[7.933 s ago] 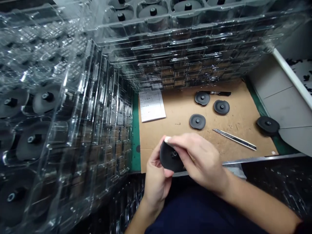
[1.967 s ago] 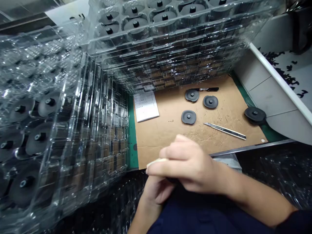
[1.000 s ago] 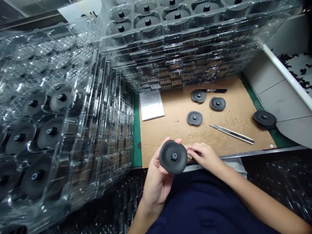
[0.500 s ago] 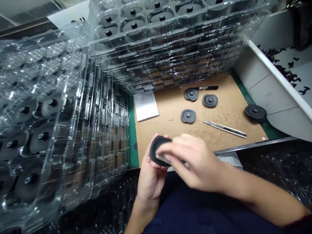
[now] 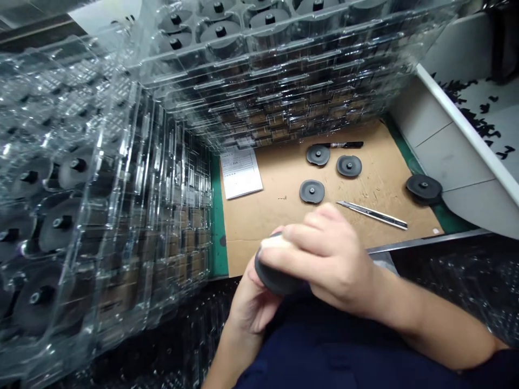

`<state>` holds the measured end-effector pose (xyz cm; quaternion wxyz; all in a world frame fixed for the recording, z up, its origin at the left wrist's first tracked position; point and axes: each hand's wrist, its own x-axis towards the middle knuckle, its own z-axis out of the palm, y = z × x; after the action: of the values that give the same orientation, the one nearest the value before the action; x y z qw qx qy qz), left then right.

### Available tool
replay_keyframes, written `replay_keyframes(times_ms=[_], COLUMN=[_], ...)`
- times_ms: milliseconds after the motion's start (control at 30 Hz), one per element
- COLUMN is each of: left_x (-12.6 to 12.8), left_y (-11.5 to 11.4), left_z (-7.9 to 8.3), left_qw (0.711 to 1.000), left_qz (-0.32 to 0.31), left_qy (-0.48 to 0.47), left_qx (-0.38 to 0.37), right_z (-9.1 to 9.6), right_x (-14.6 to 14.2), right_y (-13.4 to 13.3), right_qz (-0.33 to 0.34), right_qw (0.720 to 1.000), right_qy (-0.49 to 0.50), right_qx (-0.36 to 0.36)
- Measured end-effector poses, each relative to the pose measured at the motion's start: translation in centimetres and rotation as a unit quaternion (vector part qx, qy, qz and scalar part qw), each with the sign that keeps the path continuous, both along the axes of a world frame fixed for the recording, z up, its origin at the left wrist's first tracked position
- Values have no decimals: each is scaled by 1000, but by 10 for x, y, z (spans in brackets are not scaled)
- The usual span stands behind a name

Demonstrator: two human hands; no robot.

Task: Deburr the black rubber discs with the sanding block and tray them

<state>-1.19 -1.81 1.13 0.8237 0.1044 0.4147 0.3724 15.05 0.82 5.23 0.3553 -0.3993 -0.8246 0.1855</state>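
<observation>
My left hand (image 5: 252, 300) is closed around the edge of a dark grey, rounded rubber-like disc (image 5: 278, 276), held in front of my body. My right hand (image 5: 330, 254) is over the disc, its fingers curled on a small white piece (image 5: 279, 241), perhaps folded cloth, pressed against the disc's upper face. Those fingers cover much of the disc. Beyond the hands, a similar disc with a central stud (image 5: 312, 191) lies on the cardboard sheet (image 5: 279, 216). A slim utility knife (image 5: 373, 215) rests to the right of it.
Tall stacks of clear plastic trays (image 5: 170, 194) holding discs stand left and behind. A black marker (image 5: 344, 145), a printed paper (image 5: 242, 175) and more discs (image 5: 349, 166) lie on the cardboard. On the right is a white bin wall (image 5: 458, 146), with small black parts (image 5: 478, 121) beyond.
The disc in my left hand has tilted and moved slightly lower right. My right hand has shifted across its face with the white piece, fingers now more raised. The view has shifted slightly.
</observation>
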Motion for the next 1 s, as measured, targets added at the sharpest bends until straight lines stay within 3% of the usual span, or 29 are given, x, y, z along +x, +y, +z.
replay_keyframes(times_ms=[67, 100, 167, 267, 400, 700, 767, 833, 867, 900, 1000], left_x=[-3, -5, -9, -12, -11, -13, -12, -11, -10, -11, -12], left_y=[-3, -4, -8, -12, -13, -12, -14, -15, -15, -14, -7], left_z=[1, 2, 2, 0, -2, -3, -9, -18, -23, -28, -37], left_qw=[1000, 999, 997, 991, 985, 974, 983, 984, 965, 926, 758], left_qz=[-2, -3, -15, -24, -22, -35, -27, -9, -4, -5, -46], left_qy=[-24, -41, -81, -131, -172, -223, -172, -39, 58, 161, 368], left_qx=[9, 13, 12, 10, 11, 16, 59, 172, 254, 343, 538], right_z=[-6, -13, -35, -80, -124, -123, -122, -119, -116, -114, -109], right_x=[1, 2, 5, 4, -3, -14, -14, -12, -10, -7, 7], right_y=[14, 19, 22, 15, 2, 7, 1, -10, -16, -24, -43], right_qz=[83, 86, 30, -11, -8, -62, -85, -108, -114, -114, -99], right_qw=[995, 992, 984, 973, 972, 978, 981, 982, 982, 983, 990], right_qy=[54, 87, 134, 100, 18, 15, 26, 47, 58, 67, 69], right_qx=[-7, -33, -112, -208, -236, -198, -172, -148, -136, -125, -79])
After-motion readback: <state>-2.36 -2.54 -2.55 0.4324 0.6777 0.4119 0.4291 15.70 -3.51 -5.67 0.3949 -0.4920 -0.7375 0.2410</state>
